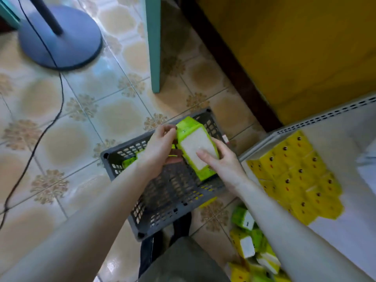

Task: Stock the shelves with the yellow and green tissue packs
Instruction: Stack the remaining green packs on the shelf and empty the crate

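Two hands, left hand (pixel 160 147) and right hand (pixel 220 162), both grip one green tissue pack (pixel 195 148) above the grey crate (pixel 126 143), yellow tissue packs (pixel 295 180) shelved right of the crate, print too blurred to read.

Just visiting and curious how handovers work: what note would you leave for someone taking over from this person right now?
Left hand: grips the top end of a green tissue pack above the grey crate.
Right hand: holds the same pack's lower side.
Done: yellow packs are stacked on the white shelf; a mixed heap of green and yellow packs lies below it.
Left: shelve the held pack, then the second green pack in the crate.
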`<action>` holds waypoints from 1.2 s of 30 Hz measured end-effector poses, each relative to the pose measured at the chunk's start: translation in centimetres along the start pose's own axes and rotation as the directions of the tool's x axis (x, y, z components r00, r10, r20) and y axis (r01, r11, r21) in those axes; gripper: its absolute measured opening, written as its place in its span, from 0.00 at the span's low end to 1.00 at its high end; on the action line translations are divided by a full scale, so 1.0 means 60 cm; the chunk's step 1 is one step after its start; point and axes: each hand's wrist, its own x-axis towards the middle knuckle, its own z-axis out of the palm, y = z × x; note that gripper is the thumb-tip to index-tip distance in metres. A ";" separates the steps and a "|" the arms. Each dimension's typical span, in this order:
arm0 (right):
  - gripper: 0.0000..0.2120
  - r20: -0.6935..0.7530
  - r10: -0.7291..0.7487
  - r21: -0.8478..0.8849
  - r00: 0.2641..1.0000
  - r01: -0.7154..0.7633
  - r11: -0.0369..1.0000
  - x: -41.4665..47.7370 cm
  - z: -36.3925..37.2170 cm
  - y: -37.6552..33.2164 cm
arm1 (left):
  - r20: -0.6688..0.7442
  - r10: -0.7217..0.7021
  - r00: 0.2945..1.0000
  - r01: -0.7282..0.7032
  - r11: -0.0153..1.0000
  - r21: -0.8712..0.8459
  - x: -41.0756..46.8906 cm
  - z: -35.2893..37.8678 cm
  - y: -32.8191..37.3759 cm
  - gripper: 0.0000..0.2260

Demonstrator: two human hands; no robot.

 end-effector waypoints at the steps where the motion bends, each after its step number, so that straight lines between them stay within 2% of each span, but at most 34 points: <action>1: 0.20 -0.029 0.003 0.087 1.000 0.000 0.996 -0.020 -0.007 -0.018 | 0.014 0.054 0.998 -0.055 0.998 0.030 -0.021 0.005 0.022 0.07; 3: 0.15 -0.089 0.026 0.317 0.996 0.004 0.949 -0.057 -0.022 -0.051 | 0.063 0.146 0.987 -0.151 0.984 0.096 -0.057 0.018 0.056 0.13; 5: 0.16 -0.114 0.029 0.511 0.993 0.033 0.859 -0.099 -0.045 -0.085 | 0.138 0.232 0.963 -0.252 0.955 0.158 -0.094 0.034 0.089 0.18; 8: 0.18 -0.070 0.010 0.637 0.998 0.037 0.770 -0.158 -0.088 -0.126 | 0.228 0.258 0.939 -0.298 0.941 0.162 -0.142 0.071 0.134 0.32; 9: 0.19 -0.064 0.019 0.652 0.998 0.027 0.757 -0.175 -0.103 -0.133 | 0.276 0.238 0.931 -0.287 0.946 0.151 -0.154 0.087 0.145 0.32; 12: 0.21 -0.119 0.043 0.664 0.992 0.048 0.747 -0.215 -0.146 -0.140 | 0.386 0.194 0.902 -0.229 0.972 0.046 -0.192 0.143 0.167 0.04; 13: 0.21 -0.166 0.051 0.662 0.985 0.074 0.746 -0.225 -0.160 -0.140 | 0.403 0.175 0.899 -0.202 0.979 0.026 -0.202 0.160 0.172 0.03; 18: 0.16 -0.418 0.085 0.597 0.904 0.203 0.776 -0.272 -0.236 -0.118 | 0.461 0.170 0.871 -0.196 0.981 0.009 -0.220 0.234 0.176 0.09; 20: 0.15 -0.485 0.085 0.607 0.871 0.265 0.749 -0.289 -0.265 -0.100 | 0.464 0.181 0.867 -0.220 0.975 0.030 -0.223 0.271 0.171 0.12; 22: 0.15 -0.512 0.097 0.648 0.854 0.310 0.696 -0.309 -0.294 -0.086 | 0.477 0.178 0.861 -0.227 0.973 0.048 -0.226 0.311 0.164 0.20; 25: 0.10 -0.551 0.088 0.588 0.830 0.312 0.747 -0.330 -0.338 -0.070 | 0.553 0.125 0.824 -0.237 0.962 0.136 -0.231 0.369 0.154 0.32; 27: 0.03 -0.592 0.082 0.552 0.802 0.330 0.766 -0.342 -0.375 -0.062 | 0.612 0.058 0.789 -0.240 0.946 0.219 -0.243 0.406 0.151 0.31; 28: 0.04 -0.611 0.085 0.545 0.787 0.341 0.766 -0.345 -0.396 -0.061 | 0.628 0.022 0.778 -0.219 0.947 0.237 -0.250 0.424 0.150 0.29; 30: 0.03 -0.635 0.086 0.540 0.768 0.361 0.760 -0.348 -0.439 -0.058 | 0.599 -0.009 0.801 -0.180 0.950 0.254 -0.255 0.462 0.146 0.21; 32: 0.09 -0.660 0.089 0.563 0.746 0.412 0.716 -0.345 -0.472 -0.056 | 0.502 0.023 0.864 -0.161 0.959 0.233 -0.253 0.502 0.137 0.17; 34: 0.11 -0.673 0.146 0.613 0.725 0.436 0.659 -0.345 -0.492 -0.051 | 0.445 0.036 0.895 -0.106 0.986 0.132 -0.257 0.543 0.126 0.23; 36: 0.12 -0.665 0.217 0.604 0.714 0.343 0.719 -0.348 -0.499 -0.039 | 0.447 0.001 0.895 -0.061 0.991 0.119 -0.263 0.581 0.107 0.31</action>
